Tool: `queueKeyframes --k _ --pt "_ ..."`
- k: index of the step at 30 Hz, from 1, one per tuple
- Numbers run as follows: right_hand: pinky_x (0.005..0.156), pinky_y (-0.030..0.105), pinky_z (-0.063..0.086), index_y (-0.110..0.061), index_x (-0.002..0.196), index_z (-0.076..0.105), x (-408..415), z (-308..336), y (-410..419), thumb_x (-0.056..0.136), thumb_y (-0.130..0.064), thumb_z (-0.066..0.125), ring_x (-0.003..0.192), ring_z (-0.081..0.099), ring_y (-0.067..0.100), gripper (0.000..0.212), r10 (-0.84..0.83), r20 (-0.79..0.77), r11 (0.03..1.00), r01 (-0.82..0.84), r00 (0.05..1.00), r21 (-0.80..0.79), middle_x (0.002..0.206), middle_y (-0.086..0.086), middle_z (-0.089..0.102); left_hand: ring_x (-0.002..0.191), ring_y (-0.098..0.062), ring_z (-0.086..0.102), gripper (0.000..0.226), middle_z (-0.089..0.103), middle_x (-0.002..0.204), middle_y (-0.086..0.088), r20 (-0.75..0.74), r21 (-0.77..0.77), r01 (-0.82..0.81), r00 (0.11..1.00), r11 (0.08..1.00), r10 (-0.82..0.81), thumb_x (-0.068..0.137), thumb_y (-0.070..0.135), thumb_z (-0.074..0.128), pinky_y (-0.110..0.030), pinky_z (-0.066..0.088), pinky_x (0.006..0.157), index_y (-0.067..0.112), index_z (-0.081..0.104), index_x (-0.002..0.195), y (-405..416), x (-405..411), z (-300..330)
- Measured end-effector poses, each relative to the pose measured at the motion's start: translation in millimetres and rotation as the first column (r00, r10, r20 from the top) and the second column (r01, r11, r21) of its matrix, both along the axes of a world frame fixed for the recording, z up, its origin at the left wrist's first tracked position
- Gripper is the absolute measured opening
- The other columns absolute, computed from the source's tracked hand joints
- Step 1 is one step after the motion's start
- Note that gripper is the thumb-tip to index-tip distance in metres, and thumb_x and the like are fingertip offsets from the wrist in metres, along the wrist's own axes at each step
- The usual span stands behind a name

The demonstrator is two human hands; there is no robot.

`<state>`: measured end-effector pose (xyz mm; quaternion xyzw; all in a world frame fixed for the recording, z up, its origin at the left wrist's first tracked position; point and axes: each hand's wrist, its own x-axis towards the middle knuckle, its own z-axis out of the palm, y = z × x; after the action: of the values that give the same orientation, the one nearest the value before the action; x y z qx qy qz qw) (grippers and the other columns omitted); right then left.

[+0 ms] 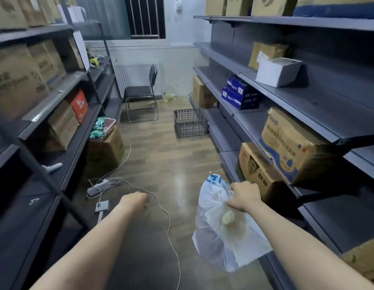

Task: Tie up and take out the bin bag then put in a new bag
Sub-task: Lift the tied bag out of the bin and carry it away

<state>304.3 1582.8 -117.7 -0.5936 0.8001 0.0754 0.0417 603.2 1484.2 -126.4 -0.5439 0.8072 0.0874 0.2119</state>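
My right hand point(243, 196) grips the gathered top of a full white plastic bin bag point(219, 231), which hangs above the floor near the right shelving. Blue print shows on the bag's upper edge, and something pale and rounded presses against the plastic inside. My left hand point(136, 200) reaches forward over the floor with its fingers curled downward; it holds nothing that I can see. A grey mesh bin point(190, 122) stands on the floor further ahead beside the right shelves, and no bag shows in it.
Dark metal shelves point(286, 97) with cardboard boxes line both sides of a narrow aisle. A power strip point(98, 187) and white cables point(169, 222) lie on the wooden floor at left. A black chair point(142, 93) stands by the far wall. A cardboard box point(106, 149) sits on the floor at left.
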Motion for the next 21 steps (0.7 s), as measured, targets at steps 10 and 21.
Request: queueKeyframes --k 10,21 --pt "0.070 0.028 0.034 -0.023 0.061 0.032 -79 13 -172 0.073 -0.032 0.055 0.078 0.051 0.026 0.027 0.004 0.115 1.000 -0.003 0.993 -0.014 0.078 0.000 0.053 0.122 -0.023 0.053 0.036 0.054 0.133 -0.003 -0.040 0.005 0.034 0.999 0.999 -0.034 0.094 0.030 0.047 -0.028 0.044 0.095 0.024 0.051 0.129 -168 -103 -16" --pt "0.074 0.029 0.036 -0.021 0.080 0.049 -140 -12 -371 0.070 -0.026 0.056 0.101 0.060 0.024 0.013 -0.047 0.129 0.998 0.052 0.991 -0.036 0.098 0.002 0.068 0.128 -0.023 0.048 0.044 0.049 0.140 -0.004 0.040 0.016 -0.044 0.998 0.999 0.044 0.095 0.033 0.048 -0.031 0.040 0.101 0.024 0.042 0.138 -329 -134 -12"
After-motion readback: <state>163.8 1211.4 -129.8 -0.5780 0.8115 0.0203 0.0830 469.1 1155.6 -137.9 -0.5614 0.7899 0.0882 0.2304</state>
